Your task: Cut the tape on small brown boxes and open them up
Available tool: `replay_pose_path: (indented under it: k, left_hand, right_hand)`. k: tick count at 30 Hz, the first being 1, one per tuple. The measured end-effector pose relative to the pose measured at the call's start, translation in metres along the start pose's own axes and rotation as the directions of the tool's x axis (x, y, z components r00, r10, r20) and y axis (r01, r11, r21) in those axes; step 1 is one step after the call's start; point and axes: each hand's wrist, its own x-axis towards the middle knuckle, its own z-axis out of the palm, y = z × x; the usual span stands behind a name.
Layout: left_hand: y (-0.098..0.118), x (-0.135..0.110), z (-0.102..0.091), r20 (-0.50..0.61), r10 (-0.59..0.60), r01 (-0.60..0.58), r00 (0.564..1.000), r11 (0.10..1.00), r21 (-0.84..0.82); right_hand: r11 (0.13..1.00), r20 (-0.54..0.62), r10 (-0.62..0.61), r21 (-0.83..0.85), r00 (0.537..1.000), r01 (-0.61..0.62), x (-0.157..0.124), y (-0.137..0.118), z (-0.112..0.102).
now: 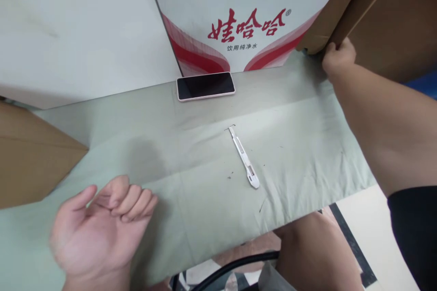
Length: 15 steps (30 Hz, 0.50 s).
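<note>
My left hand [99, 229] rests palm up on the pale green cloth [191, 218] at the near left, fingers loosely curled with nothing in them. My right hand [337, 59] reaches to the far right and grips the edge of a brown cardboard box [385, 13]. A small white plastic tool with a thin metal hook [244, 158] lies on the cloth between the hands, touching neither. A black phone in a pink case [205, 85] lies face up beyond it, against a box.
A white and red printed carton [246, 9] stands at the back centre, with a plain white box [75, 32] to its left. A brown cardboard flap [30, 159] juts in from the left. My knee [314, 254] and a black cable [235, 264] show below the table edge.
</note>
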Motion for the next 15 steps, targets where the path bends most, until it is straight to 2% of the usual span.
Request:
replay_pose_path:
  k: [1,3,6,8,11,13,15]
  left_hand:
    - [0.000,0.000,0.000,-0.011,-0.003,0.003,1.000,1.000,-0.008]
    - [0.000,0.000,0.002,-0.032,-0.002,0.001,0.999,1.000,-0.012]
    - [-0.002,0.000,0.005,-0.018,-0.006,0.006,1.000,1.000,0.013]
    - [-0.003,0.000,0.006,0.006,-0.017,0.017,1.000,0.999,0.035]
    - [-0.005,0.000,0.006,0.038,-0.009,0.007,0.999,0.997,0.074]
    - [-0.006,-0.001,0.004,0.078,0.008,-0.016,0.997,0.994,0.104]
    - [-0.005,-0.003,0.003,0.133,0.025,-0.041,0.991,0.992,0.123]
  right_hand:
    - [0.991,0.014,0.049,0.125,0.999,-0.050,-0.005,-0.004,-0.002]
    - [0.955,0.034,0.060,0.287,0.998,-0.067,-0.013,-0.012,-0.007]
    - [0.933,0.044,0.058,0.354,0.997,-0.070,-0.015,-0.024,-0.014]
    - [0.944,0.076,0.074,0.317,0.994,-0.095,-0.012,-0.028,-0.018]
    - [0.983,0.260,0.066,0.147,0.963,-0.107,-0.010,-0.028,-0.026]
    - [0.998,0.383,0.049,0.023,0.922,-0.063,-0.015,-0.025,-0.034]
    - [0.998,0.431,-0.045,-0.017,0.901,0.058,-0.022,-0.022,-0.046]
